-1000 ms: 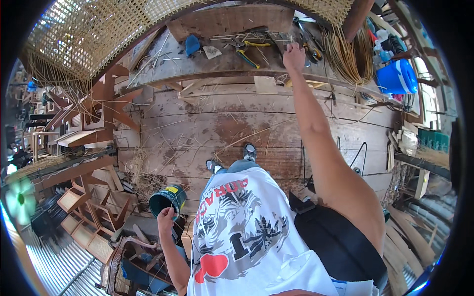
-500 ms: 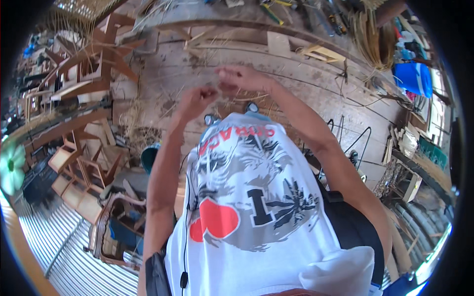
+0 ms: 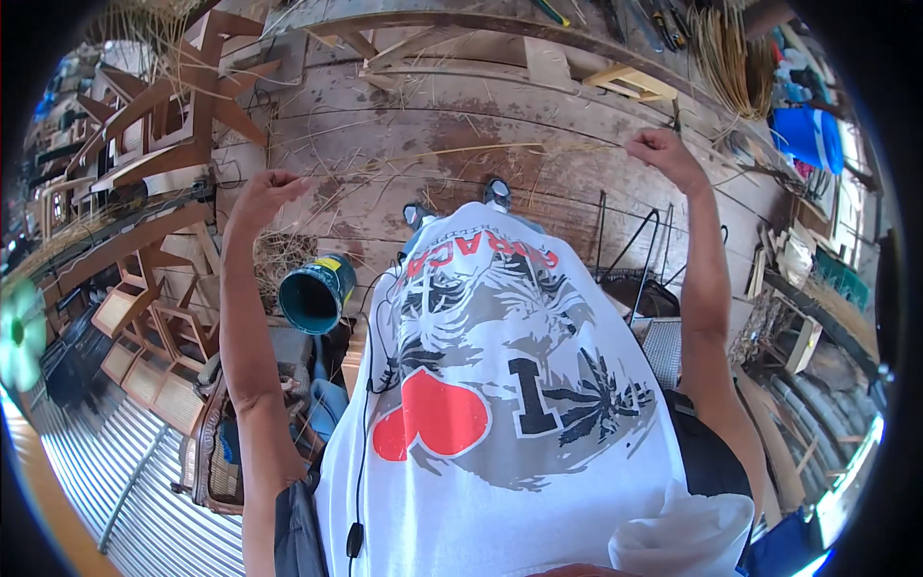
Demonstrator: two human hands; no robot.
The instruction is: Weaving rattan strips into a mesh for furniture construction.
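A thin, pale cane strand runs nearly level between my two hands, above the floorboards. My left hand is closed in a pinch at the strand's left end, close to the upturned wooden chair frame. Out to the right, my right hand has its fingers curled closed around the other end, near a small wooden frame. The strand is so fine that its parts right beside the fingers are hard to make out. Both arms are spread wide on either side of my white printed shirt.
A dark green bucket lies tipped beside my left forearm. Wooden chair frames stand at the left. At the upper right are a hanging bundle of cane strands and a blue bucket. Bent black metal rods stand by my right arm.
My hands have gone from close together in the middle to far apart, left and right. The cane strand now shows stretched between them, and the green bucket has come into fuller view.
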